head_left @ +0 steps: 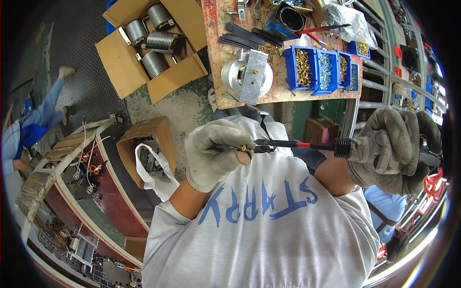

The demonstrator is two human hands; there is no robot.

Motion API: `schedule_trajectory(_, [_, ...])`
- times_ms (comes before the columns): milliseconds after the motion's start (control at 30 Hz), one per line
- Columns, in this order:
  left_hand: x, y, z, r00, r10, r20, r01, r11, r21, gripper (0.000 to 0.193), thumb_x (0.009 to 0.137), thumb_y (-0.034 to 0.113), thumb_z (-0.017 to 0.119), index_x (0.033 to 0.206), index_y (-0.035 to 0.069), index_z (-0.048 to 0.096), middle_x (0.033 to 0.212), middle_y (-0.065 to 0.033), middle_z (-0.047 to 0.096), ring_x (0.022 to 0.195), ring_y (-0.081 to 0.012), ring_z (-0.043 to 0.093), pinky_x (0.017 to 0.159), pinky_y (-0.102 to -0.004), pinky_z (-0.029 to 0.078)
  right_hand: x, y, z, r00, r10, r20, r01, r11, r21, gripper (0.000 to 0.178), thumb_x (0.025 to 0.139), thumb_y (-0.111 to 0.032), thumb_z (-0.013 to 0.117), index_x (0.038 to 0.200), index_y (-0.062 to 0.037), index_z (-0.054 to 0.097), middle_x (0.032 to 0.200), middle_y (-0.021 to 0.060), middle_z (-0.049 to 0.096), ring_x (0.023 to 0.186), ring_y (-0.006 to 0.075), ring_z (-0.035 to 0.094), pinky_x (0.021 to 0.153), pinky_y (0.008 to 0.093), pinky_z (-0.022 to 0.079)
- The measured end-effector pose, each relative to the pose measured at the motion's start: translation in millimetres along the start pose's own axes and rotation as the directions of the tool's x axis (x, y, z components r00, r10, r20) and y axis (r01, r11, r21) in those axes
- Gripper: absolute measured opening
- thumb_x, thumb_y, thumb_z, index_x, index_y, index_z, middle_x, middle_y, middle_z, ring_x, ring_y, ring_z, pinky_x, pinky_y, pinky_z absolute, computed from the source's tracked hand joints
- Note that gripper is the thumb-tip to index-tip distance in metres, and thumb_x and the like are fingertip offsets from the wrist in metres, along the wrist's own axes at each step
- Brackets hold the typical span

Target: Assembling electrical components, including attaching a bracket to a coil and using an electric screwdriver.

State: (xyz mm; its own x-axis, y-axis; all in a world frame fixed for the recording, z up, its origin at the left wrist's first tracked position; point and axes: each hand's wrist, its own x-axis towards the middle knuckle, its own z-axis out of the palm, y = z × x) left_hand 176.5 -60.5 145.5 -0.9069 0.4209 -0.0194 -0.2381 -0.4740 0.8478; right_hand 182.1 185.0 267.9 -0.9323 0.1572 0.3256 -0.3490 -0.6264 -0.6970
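Observation:
My left hand [216, 151], in a pale work glove, pinches a small brass screw [243, 148] between bare-tipped thumb and fingers. The tip of a power screwdriver [342, 148] with a long black and red shaft lies right beside that screw. Around the screwdriver's body my right hand [396, 146], gloved in grey, is closed; the fingers hide much of the tool. Beyond my hands, at the bench edge, sits a round silver coil [230, 79] with a flat metal bracket [252, 79] across it. One brass screw head shows in the bracket.
Blue bins [303, 69] of brass and silver screws stand on the worn workbench [278, 98], near black strips [245, 36] and a red-handled tool [314, 39]. A cardboard box [120, 72] of several coils is left of it. Another person [36, 127] is at far left.

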Motion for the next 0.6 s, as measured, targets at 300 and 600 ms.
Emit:
schedule_trajectory(300, [4.8,-0.4,13.2,0.982,-0.17,-0.082,0.132,0.93,-0.343,0.031,0.077,0.018,0.081,0.09,0.001,0.059,0.08,-0.0173,0.064,0.06,-0.02,0.065,0.048,-0.0279,0.052,3.2,17.2,9.9,0.998,0.065,-0.016,-0.063,0.991,0.116,0.039,0.073,-0.006,0.072,0.108,-0.0146,0.057,0.068,-0.0013,0.057,0.069,0.0099,0.057,0.071,0.0222,0.05])
schedule_trajectory(600, [6.3,-11.3,14.4,0.957,-0.281,-0.075,0.252,0.93,-0.267,0.042,0.073,0.024,0.084,0.096,-0.001,0.06,0.087,-0.0142,0.066,0.07,-0.0157,0.065,0.059,-0.0271,0.053,1.5,12.3,2.0,0.994,0.101,0.047,-0.102,0.995,0.019,0.036,0.073,-0.012,0.074,0.107,-0.0146,0.059,0.066,-0.0026,0.057,0.063,0.0082,0.056,0.07,0.0221,0.048])
